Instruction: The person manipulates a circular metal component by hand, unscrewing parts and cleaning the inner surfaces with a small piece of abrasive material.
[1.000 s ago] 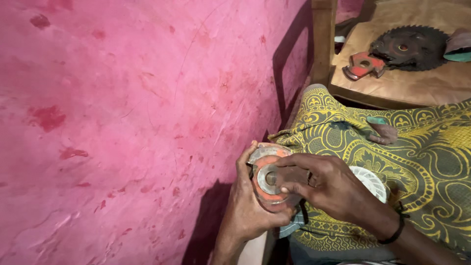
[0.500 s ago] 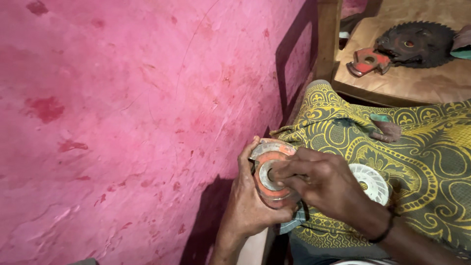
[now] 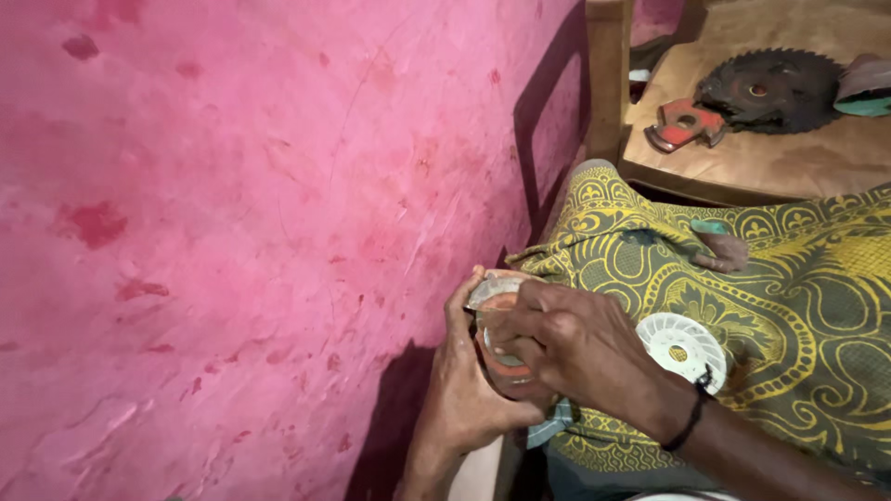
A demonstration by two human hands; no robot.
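Note:
My left hand [image 3: 464, 390] cups a round orange and grey metal part [image 3: 499, 315] from below, close to the pink wall. My right hand [image 3: 575, 348] lies over the front of that part, fingers pressed on its middle and hiding most of it. A dark band circles my right wrist. Just right of that wrist a white ribbed plastic fan wheel [image 3: 685, 346] rests on the yellow and green patterned cloth [image 3: 798, 306] over my lap.
A rough pink wall [image 3: 260, 232] fills the left. At upper right a wooden stool [image 3: 789, 158] carries a dark toothed saw blade [image 3: 770, 90] and a red metal bracket [image 3: 682, 123]. A small teal and brown piece [image 3: 719, 243] lies on the cloth.
My hands and the orange part have slid lower in view. My right fingers have shifted over the part's middle, covering the grey ring that showed earlier.

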